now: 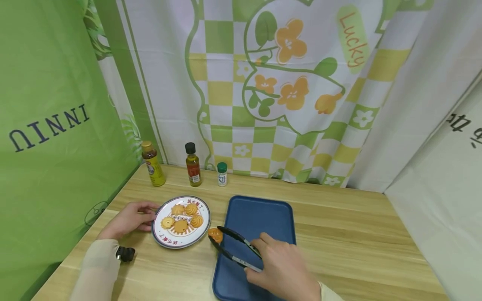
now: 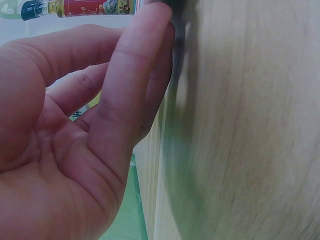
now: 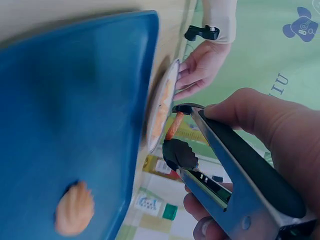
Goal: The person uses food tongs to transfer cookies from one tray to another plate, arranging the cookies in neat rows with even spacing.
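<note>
My right hand (image 1: 284, 263) grips a pair of metal tongs (image 1: 241, 262) with black tips. Pinched between the tips is an orange-brown cookie (image 1: 216, 235), raised over the gap between plate and tray. A round white plate (image 1: 177, 241) with a blue rim bears several swirled cookies (image 1: 180, 226). At its left rim, my left hand (image 1: 129, 219) touches the edge with loosely extended fingers. Under the tongs lies a blue tray (image 1: 260, 213). The right wrist view shows one ridged cookie (image 3: 75, 210) on that tray; my right hand hides it in the head view.
Behind the plate stand a yellow-labelled bottle (image 1: 153, 167), a black-capped oil bottle (image 1: 193, 167) and a small green-capped shaker (image 1: 222, 175). A patterned curtain (image 1: 263, 142) hangs along the back of the wooden table (image 1: 350, 242), and a green cloth (image 1: 45, 175) hangs on the left.
</note>
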`<state>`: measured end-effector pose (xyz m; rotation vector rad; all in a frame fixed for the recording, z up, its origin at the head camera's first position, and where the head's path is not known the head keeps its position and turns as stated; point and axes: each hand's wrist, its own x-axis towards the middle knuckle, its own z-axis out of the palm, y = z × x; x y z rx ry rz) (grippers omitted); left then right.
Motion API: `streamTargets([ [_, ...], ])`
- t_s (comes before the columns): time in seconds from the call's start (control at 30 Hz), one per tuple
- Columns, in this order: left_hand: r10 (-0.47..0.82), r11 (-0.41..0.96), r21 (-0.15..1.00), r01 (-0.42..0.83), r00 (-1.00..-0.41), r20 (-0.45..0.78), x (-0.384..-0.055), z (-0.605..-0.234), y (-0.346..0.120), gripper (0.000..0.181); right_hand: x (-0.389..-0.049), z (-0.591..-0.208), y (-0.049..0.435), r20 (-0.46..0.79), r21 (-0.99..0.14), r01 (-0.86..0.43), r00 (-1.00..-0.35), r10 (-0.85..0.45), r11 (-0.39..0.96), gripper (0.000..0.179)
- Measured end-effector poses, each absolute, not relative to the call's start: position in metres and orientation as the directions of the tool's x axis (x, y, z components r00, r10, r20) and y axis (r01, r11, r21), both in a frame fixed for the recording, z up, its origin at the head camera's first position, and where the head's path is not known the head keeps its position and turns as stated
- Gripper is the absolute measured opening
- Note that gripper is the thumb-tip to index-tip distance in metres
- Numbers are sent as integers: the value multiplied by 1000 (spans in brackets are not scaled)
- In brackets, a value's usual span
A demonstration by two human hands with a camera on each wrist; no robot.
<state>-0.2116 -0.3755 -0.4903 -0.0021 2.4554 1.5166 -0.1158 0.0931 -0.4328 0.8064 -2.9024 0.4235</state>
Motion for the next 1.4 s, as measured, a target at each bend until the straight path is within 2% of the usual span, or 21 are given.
streamTargets([
  [0.23,129,466,875,-131,-968,-214,-216,-487,-374,46,-126,-433,59,243,-232,-573,-816,-524,786,37],
  [0.73,139,477,871,-119,-968,-208,-213,-488,-374,47,-143,-443,0,216,-191,-636,-770,-600,748,28],
  [1.03,143,462,879,-115,-969,-201,-212,-490,-374,46,-145,-444,-20,227,-152,-660,-748,-624,736,32],
  [1.13,145,464,879,-110,-969,-198,-213,-489,-373,46,-145,-445,-23,229,-150,-654,-753,-617,742,37],
  [1.27,147,468,877,-108,-969,-197,-212,-489,-373,45,-146,-446,-24,216,-162,-642,-764,-608,749,33],
  [1.4,147,469,876,-111,-969,-201,-212,-489,-374,45,-146,-448,-24,193,-181,-637,-770,-608,749,42],
])
